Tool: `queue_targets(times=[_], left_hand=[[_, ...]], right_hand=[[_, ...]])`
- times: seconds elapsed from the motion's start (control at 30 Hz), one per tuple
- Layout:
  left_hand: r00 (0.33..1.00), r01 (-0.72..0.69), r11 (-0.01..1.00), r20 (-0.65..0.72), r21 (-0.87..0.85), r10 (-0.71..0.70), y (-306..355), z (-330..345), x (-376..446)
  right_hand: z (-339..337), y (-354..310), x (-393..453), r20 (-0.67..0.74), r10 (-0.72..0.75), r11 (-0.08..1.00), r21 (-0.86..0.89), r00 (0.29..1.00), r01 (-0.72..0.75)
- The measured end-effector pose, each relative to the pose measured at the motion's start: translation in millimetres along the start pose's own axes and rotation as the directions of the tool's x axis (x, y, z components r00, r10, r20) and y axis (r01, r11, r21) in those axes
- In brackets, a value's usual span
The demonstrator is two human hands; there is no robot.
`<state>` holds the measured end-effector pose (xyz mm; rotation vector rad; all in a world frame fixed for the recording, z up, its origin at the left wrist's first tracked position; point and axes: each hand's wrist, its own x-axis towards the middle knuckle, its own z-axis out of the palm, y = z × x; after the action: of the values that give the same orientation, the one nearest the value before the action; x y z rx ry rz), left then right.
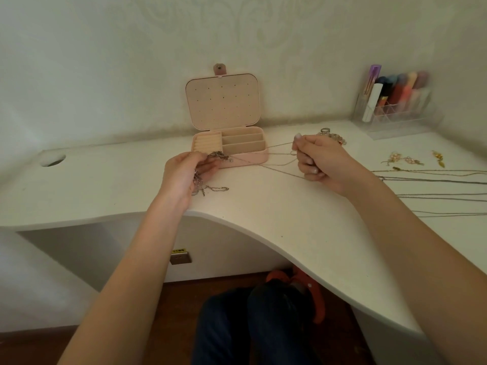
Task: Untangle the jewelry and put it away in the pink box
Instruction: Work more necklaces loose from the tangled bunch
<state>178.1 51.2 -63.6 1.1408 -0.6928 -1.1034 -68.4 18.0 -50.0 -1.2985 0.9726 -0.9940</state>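
Left hand (184, 175) over the white desk (263, 206), fingers curled round a tangled clump of jewelry (217, 155), with more beaded strands hanging below the palm and a short chain end (217, 189) trailing onto the desk surface just beside the wrist. Right hand (316, 160) raised a little above the desk, clenched on several thin chains (279, 154), thumb and forefinger pinching at the top. Chains stretched taut between the two hands, fanning out from the clump toward the right fist and passing in front of the pink box (229, 146). Pink box open, standing on the desk just behind the hands, lid (222, 101) tilted up against the wall with its snap tab on top; ring rolls in the left compartment, three long compartments to the right, no jewelry visible inside. Behind the right hand, a small heap of rings and a bracelet (332, 137). Farther right on the desk, earrings (403, 159) and a gold earring (438, 158), then several necklaces laid out straight (434, 183) toward the edge of view. In the far right corner, a clear organizer with cosmetics (395, 101). At the left, a round cable hole (52, 160) in the desk.
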Motion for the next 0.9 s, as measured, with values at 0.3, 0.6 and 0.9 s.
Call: queue_targets(times=[0.3, 0.6, 0.9], left_hand=[[0.986, 0.159, 0.855, 0.034, -0.493, -0.164, 1, -8, 7], [0.993, -0.059, 0.986, -0.112, -0.157, 0.041, -9, -5, 9], [0.893, -0.386, 0.698, 0.055, 0.604, 0.446, -22, -1, 0]], right_hand=[[12, 4, 0, 0.14, 0.145, 0.98, 0.116, 0.979, -0.162], [5, 2, 1, 0.028, 0.072, 0.98, 0.185, 0.997, -0.076], [-24, -3, -1, -0.276, -0.087, 0.878, -0.475, 0.957, -0.058]])
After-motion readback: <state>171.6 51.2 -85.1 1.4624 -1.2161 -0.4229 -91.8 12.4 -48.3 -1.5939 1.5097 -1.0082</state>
